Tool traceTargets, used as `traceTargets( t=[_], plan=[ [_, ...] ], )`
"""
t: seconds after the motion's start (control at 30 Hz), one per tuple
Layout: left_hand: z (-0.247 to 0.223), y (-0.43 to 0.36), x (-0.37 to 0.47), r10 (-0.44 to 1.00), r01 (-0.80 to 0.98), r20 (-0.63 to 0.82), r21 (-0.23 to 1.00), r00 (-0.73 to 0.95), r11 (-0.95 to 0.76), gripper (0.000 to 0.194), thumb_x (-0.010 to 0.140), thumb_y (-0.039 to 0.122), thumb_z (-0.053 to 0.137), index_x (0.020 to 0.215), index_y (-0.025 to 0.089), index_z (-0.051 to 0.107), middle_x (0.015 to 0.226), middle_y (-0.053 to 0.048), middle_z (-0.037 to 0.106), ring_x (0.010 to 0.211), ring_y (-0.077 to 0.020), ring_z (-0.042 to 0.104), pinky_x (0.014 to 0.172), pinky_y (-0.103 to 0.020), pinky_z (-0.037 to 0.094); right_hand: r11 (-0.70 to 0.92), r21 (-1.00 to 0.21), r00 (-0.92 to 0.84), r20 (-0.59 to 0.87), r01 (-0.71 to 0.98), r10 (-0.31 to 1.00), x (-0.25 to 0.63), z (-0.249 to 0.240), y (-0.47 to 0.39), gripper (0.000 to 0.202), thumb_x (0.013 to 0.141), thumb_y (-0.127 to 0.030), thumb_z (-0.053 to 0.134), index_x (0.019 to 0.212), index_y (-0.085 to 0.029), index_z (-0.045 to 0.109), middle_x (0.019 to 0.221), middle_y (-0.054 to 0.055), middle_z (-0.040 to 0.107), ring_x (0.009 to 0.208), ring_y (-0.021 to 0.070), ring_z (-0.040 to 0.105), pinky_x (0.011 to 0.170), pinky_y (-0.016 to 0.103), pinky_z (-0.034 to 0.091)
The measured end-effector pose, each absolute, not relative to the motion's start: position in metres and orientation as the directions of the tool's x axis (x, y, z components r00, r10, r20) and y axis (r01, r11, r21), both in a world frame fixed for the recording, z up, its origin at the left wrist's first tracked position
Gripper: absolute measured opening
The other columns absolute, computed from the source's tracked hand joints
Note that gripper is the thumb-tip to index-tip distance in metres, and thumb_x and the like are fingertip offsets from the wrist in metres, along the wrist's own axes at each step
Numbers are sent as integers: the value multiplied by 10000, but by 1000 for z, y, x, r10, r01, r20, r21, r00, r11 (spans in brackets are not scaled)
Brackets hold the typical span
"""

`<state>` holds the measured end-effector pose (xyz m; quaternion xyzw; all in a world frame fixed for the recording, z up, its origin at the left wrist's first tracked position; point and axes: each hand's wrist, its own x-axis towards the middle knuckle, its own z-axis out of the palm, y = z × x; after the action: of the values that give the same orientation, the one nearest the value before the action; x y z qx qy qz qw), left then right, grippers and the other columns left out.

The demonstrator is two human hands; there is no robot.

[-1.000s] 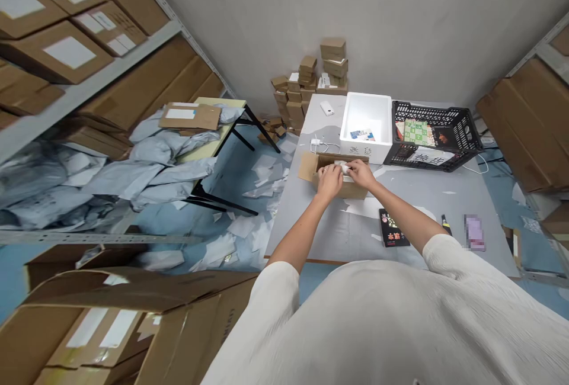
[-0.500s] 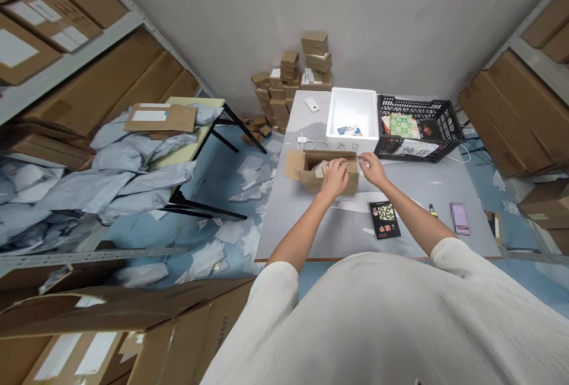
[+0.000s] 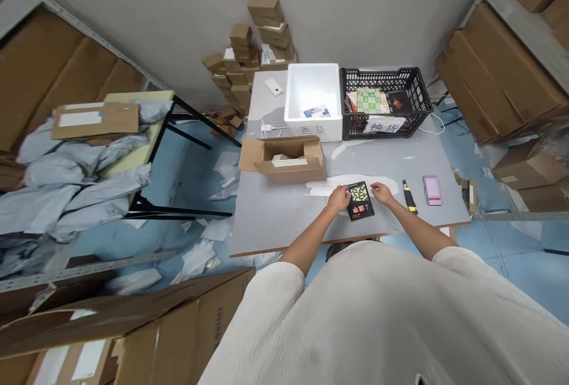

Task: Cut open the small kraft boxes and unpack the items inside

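Observation:
A black book with a yellow grid pattern and orange characters lies on the grey table. My left hand is at its left edge, fingers closed on it. Just off the upper right edge is my right hand, its fingers bent a little apart with nothing visible in them. Beyond my left hand stands an open cardboard box with its flaps up; something pale with a white label shows inside. A black and yellow utility knife lies right of my right hand.
A white foam bin and a black plastic crate with books stand at the table's back. A phone lies at the right. Grey parcels cover a side table at left; small boxes are stacked by the wall.
Both hands have left the cardboard box and come back toward me to the black book. My left hand now grips its edge. The view has shifted to the right.

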<state>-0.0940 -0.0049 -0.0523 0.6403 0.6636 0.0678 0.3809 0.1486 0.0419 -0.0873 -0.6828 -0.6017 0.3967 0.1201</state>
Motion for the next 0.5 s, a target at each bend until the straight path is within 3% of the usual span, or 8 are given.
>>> traceTargets(
  t=[0.1,0.3,0.4,0.5],
  plan=[
    [-78,-18,-78,821,779,-568,543,64,315,516,979,214,595,1494,189,617,1482,-168,672,1380,-310,646,1156,-393,495,-313,-596,-45,-508,739,860,158,-106,21,333,852,-176,650,1145,-193,808,1203,115,828,1175,299,752,1097,426,560],
    [-106,-41,-41,764,685,-637,513,-100,517,685,939,209,668,1598,160,487,1567,-200,603,1403,-304,645,1159,-366,500,-372,-547,-49,-607,750,793,157,-128,-2,312,841,-184,681,1133,-211,788,1171,116,834,1179,341,757,1056,420,566],
    [-110,-46,-24,747,632,-641,509,-174,584,760,921,283,743,1612,154,453,1586,-210,580,1387,-311,655,1144,-360,512,-360,-642,-88,-556,677,826,159,-132,1,437,845,-187,650,1271,-218,742,1247,93,815,1206,300,747,1104,428,558],
    [-110,-44,-15,756,643,-643,530,-119,553,640,929,308,741,1522,166,548,1501,-186,655,1360,-312,661,1139,-368,511,-274,-751,-113,-418,601,901,169,-134,11,543,844,-192,619,1382,-220,691,1441,93,736,1359,267,669,1212,445,496]
  ],
)
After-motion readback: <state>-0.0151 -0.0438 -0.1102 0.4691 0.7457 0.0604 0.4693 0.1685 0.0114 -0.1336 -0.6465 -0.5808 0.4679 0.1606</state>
